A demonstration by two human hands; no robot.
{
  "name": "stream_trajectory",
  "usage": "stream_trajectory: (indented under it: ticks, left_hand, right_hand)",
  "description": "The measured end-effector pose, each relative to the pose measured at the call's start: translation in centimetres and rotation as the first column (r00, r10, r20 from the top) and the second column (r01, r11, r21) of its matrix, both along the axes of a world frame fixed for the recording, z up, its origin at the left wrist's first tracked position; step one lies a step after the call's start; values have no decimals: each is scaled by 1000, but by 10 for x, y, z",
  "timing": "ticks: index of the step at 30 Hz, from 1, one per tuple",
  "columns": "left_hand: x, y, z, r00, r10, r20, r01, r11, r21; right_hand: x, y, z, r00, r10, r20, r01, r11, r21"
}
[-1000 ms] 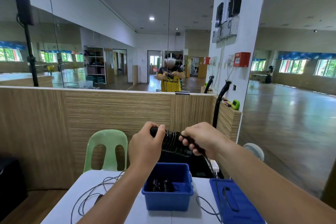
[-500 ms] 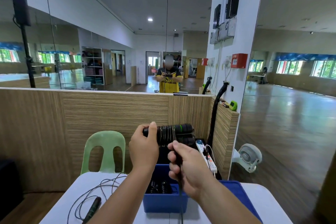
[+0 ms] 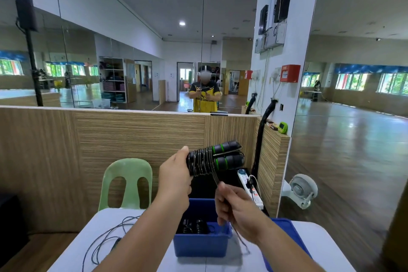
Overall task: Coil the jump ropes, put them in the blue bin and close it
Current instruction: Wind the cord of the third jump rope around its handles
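Over the blue bin (image 3: pixel 201 247), at chest height, a person holds a jump rope (image 3: pixel 215 158) with both hands. The left hand (image 3: pixel 174 179) is wrapped round one end of the two black, green-ringed handles, which lie side by side and point to the person's right. Dark cord is wound in tight turns round the handles just beside that hand. One strand leaves the winding and runs down to the right hand (image 3: pixel 234 207), which sits lower and nearer the body. Its fingers are curled round the strand, and a short tail hangs out below it, above the table (image 3: pixel 72 256).

The bin stands open on the white table, directly below the hands. Coiled ropes (image 3: pixel 194 225) with black handles lie inside it, toward its left side. The blue lid (image 3: pixel 286 227) lies flat on the table just right of the bin, mostly hidden behind the right forearm. A loose rope (image 3: pixel 103 240) sprawls in slack loops on the left of the table, well apart from the bin.

A pale green chair (image 3: pixel 128 183) stands behind the table against a wood-panelled half wall. A white power strip (image 3: pixel 249 187) lies past the bin, and a small white fan (image 3: pixel 300 190) sits on the floor to the right. A mirror (image 3: pixel 132 51) above the panelling shows the person in a yellow and black shirt.
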State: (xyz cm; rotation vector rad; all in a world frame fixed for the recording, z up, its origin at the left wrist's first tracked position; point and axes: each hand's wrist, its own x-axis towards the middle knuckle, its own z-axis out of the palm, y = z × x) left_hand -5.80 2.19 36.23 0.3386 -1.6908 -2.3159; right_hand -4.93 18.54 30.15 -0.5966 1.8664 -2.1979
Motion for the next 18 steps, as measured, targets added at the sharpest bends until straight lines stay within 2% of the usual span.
stream_trajectory:
  ticks: [5,7,11,14,18]
  left_hand:
    - [9,-11,3,978,-185,99,191,980,-56]
    - [12,-14,2,965,-243,97,253,961,-112]
    - [17,-11,0,956,-294,14,286,915,-286]
    - [17,-10,-3,959,-260,-112,203,906,-372]
    - [13,-14,-15,950,-229,-210,117,890,-440]
  right_hand:
    - [-12,31,24,996,77,-38,-60,945,321]
    - [-17,40,39,993,117,-15,-105,934,343]
    - [-33,47,69,995,87,-55,-53,888,456]
    - [-39,46,90,991,92,-99,-15,801,598]
    - [-33,39,113,984,121,-132,34,595,803]
